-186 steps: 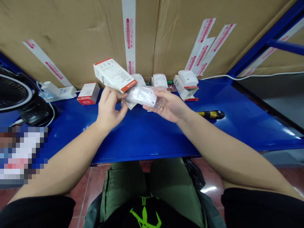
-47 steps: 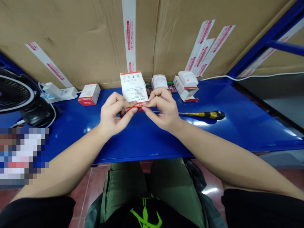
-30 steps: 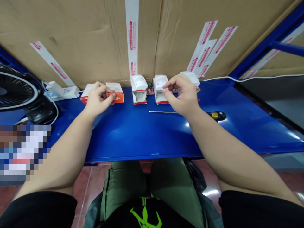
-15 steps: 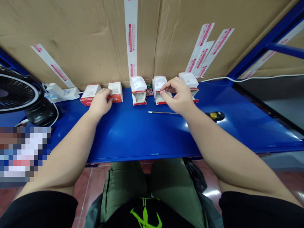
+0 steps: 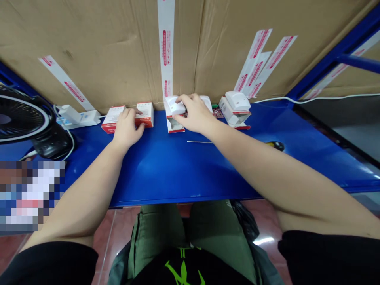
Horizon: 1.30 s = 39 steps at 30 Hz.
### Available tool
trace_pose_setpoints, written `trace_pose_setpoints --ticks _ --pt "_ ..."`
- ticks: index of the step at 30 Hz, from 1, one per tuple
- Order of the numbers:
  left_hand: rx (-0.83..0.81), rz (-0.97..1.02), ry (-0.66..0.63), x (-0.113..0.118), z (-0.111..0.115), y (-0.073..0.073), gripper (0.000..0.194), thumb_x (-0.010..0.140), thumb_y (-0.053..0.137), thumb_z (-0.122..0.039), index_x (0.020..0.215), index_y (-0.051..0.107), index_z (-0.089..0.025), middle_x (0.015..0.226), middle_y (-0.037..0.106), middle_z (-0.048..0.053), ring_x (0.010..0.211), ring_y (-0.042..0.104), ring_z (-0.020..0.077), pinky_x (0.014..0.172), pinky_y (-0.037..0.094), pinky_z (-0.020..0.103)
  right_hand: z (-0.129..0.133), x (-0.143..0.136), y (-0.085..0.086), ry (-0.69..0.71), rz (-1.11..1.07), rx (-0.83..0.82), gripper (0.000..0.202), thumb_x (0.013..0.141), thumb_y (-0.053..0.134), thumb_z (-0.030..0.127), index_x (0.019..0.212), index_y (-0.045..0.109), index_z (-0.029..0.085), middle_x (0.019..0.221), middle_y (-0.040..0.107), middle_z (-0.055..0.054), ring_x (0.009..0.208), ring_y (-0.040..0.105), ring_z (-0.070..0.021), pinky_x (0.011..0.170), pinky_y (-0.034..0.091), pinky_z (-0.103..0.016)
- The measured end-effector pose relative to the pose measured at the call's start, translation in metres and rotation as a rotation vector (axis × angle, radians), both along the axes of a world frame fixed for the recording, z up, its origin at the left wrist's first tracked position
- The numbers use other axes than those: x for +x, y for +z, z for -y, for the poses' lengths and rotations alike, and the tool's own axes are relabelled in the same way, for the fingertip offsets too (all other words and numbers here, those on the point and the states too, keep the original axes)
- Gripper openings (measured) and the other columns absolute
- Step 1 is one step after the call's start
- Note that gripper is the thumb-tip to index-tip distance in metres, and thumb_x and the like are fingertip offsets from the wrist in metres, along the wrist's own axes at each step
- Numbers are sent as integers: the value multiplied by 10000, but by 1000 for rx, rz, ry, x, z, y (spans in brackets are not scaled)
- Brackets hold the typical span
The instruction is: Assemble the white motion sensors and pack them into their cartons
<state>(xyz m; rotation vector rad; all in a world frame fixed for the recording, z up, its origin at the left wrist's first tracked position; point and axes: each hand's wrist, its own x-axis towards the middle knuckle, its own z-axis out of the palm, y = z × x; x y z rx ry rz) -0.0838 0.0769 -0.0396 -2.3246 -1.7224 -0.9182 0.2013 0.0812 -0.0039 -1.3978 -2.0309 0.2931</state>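
**Right hand moved across from the middle detector to the left one; left hand still by the closed boxes.**

The white detector (image 5: 173,107) I am working on sits on top of an opened red-and-white box (image 5: 176,126), toward the back of the blue tabletop (image 5: 178,170). My right hand (image 5: 177,107) has its grip narrowed on it, the thumb at its lower edge and the fingers over its upper right side.

Just right of that, a second detector (image 5: 207,103) shows partly behind the same hand. Between it and the next box I see a red circuit board (image 5: 217,113). Further right, a third detector (image 5: 237,101) rests on its own open box (image 5: 230,113).

On the other side, my left hand (image 5: 141,118) touches the left side of a closed box (image 5: 145,116), thumb and fingers parted; I can't tell whether it is gripping. Another closed box (image 5: 114,117) stands just left of those fingers.

Nearer me lies a screwdriver (image 5: 277,146), its middle hidden under my right forearm. Over at the far left are a black fan (image 5: 50,143) and a white power strip (image 5: 84,119).
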Motion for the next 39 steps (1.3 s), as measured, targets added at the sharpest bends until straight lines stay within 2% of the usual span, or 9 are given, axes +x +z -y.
trace_pose_setpoints --ticks 5,10,13,16,20,23,26,32,39 --pt "126 21 -72 4 3 -4 472 876 698 -222 1341 622 -243 1356 668 162 1365 603 429 1250 461 698 -36 -29 -10 -127 -18 17 451 908 802 365 1297 640 206 1226 637 -170 1335 578 -456 1174 437 -712" --pt "156 -15 -185 9 6 -4 403 911 672 -297 1310 636 -252 1351 674 134 1345 614 387 1244 469 648 -43 -29 -6 -105 -7 -37 367 870 786 273 1190 608 248 1073 676 -104 1108 651 -368 1021 522 -563" --pt "183 3 -250 10 9 2 418 930 671 -364 1330 619 -257 1343 689 128 1317 630 360 1212 499 609 -25 -22 5 -26 -21 1 354 824 765 239 1128 585 245 1060 691 -89 1042 644 -319 968 509 -479" --pt "158 44 -375 12 17 11 569 892 744 -475 1389 576 -257 1413 680 141 1346 625 354 1198 523 579 8 -8 11 149 -64 46 372 764 741 225 1089 560 242 1075 707 -74 1010 640 -280 931 495 -428" --pt "-117 134 -672 26 33 16 838 794 878 -546 1492 528 -243 1529 643 174 1371 665 349 1144 585 505 59 13 -2 428 -60 -7 382 737 744 286 1071 564 247 1112 732 -78 996 663 -276 900 514 -423" --pt "-352 129 -814 40 41 13 797 768 917 -468 1457 588 -238 1437 725 154 1277 739 336 1085 614 471 82 23 -20 568 -14 -36 342 760 721 248 1074 585 261 1174 748 -94 1104 684 -304 966 536 -462" --pt "-440 109 -831 48 46 11 674 785 904 -397 1387 647 -236 1357 771 119 1208 766 318 1074 614 456 88 26 -31 591 -9 -45 306 786 694 199 1057 571 269 1197 749 -91 1150 692 -297 982 547 -454" --pt "-381 43 -759 52 52 11 600 812 881 -362 1353 664 -218 1376 762 132 1241 750 332 1123 595 479 82 28 -31 601 0 -89 252 800 674 185 1011 560 264 1193 742 -79 1112 703 -270 955 550 -413" --pt "-421 30 -726 55 54 7 794 784 908 -348 1496 584 -212 1425 751 141 1234 766 340 1083 609 448 82 36 -32 621 -49 -110 228 803 662 198 971 522 265 1204 736 -94 1161 712 -281 983 557 -416"
